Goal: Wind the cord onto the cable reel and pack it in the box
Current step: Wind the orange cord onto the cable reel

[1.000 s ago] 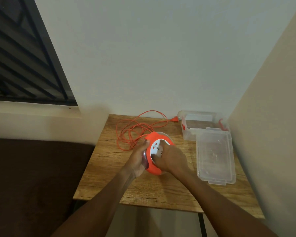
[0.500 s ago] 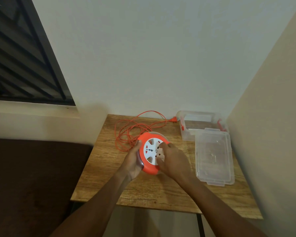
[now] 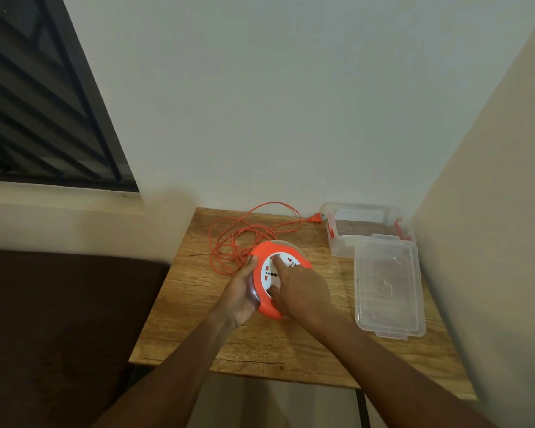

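A small wooden counter [image 3: 306, 344] stands in a corner, with a pale wall behind it and another on the right. A dark barred window [image 3: 44, 97] fills the upper left, and a brown bed [image 3: 59, 329] lies to the left of the counter.

The reel [image 3: 271, 264], orange with a white socket face, sits tilted near the middle of the counter, its face turned up toward the camera. The left hand [image 3: 240, 296] cups its left rim, fingers curled round the edge and the clear underside. The right hand [image 3: 303, 293] lies over the right part of the face; its fingers [image 3: 277, 262] are spread, the forefinger pressed on the white centre and the thumb low against the orange rim.

The cord [image 3: 229, 239] lies mostly unwound in loose orange loops on the far left part of the counter, just beyond the reel. One strand runs right along the far edge to the plug [image 3: 316, 218], which rests just beside the box.

The box [image 3: 362, 239], clear plastic with red latches, stands open in the far right corner. Its clear lid [image 3: 388, 285] lies flat on the counter nearer the camera, touching the box's near edge, well apart from the reel.
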The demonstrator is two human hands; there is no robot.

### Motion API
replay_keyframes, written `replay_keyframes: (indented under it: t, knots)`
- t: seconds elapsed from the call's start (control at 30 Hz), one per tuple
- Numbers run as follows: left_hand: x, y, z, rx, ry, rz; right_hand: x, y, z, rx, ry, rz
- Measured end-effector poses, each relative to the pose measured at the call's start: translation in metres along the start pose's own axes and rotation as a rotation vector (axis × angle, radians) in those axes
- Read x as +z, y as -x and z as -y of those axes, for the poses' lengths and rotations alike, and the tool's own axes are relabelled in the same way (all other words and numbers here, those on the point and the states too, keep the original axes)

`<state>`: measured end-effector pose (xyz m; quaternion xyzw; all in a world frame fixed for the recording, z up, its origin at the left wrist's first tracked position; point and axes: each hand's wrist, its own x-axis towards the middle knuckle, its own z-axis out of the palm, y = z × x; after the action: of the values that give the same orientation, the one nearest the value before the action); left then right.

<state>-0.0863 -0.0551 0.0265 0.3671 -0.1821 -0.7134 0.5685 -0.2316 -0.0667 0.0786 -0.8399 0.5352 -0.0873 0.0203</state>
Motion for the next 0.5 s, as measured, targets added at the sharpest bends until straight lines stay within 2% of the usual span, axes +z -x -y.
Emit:
replay_keyframes:
  t: [0.17,0.23,0.27,0.3,0.4,0.43,0.5]
  knots:
    - [0.007,0.004,-0.005,0.009,-0.015,-0.012,-0.002,-0.003,-0.007,-0.001,-0.059,0.031]
    - [0.011,0.006,-0.003,0.023,-0.044,-0.006,-0.004,-0.006,-0.010,0.081,-0.091,0.072]
    - [0.014,0.006,-0.002,0.038,-0.069,-0.008,-0.006,-0.007,-0.010,0.183,-0.205,0.097]
    - [0.017,0.006,-0.001,0.054,-0.099,-0.001,-0.008,-0.008,-0.009,0.333,-0.428,0.121]
    - [0.028,0.006,-0.002,0.141,-0.248,0.041,-0.012,-0.012,-0.008,0.896,-1.312,0.233]
    - [0.029,0.006,-0.003,0.167,-0.310,0.053,-0.013,-0.010,-0.008,1.013,-1.488,0.271]
    - [0.026,0.002,-0.003,0.174,-0.328,0.094,-0.015,-0.006,-0.009,1.086,-1.669,0.309]
